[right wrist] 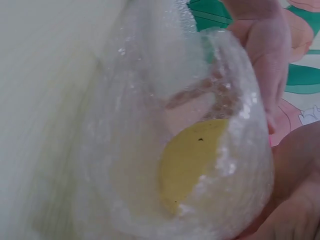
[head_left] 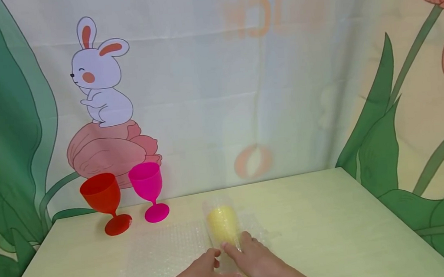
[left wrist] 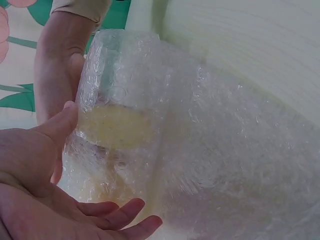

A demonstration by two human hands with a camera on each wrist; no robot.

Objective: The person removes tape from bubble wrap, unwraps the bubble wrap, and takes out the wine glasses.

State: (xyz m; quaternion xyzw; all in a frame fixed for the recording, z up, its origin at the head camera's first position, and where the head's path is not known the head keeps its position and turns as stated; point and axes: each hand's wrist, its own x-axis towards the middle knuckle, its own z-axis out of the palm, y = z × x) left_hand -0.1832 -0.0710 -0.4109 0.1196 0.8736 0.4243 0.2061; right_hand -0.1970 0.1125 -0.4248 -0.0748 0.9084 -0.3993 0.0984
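Observation:
A yellow goblet (head_left: 222,223) lies on its side, rolled in clear bubble wrap (head_left: 160,252), with its bowl toward the wall. My right hand (head_left: 260,259) grips the wrapped roll from the right, thumb on top. At the near end on the left is my left hand (head_left: 203,272), fingers loosely extended and thumb against the wrap. The left wrist view shows the goblet's round yellow foot (left wrist: 117,127) through the plastic layers. In the right wrist view the foot (right wrist: 192,165) sits inside the open end of the roll.
A red goblet (head_left: 109,199) and a pink goblet (head_left: 149,190) stand upright at the table's back left. The loose wrap spreads flat left of the roll. Behind the pale table (head_left: 330,221) hangs a printed curtain (head_left: 187,93) with a rabbit and tulips.

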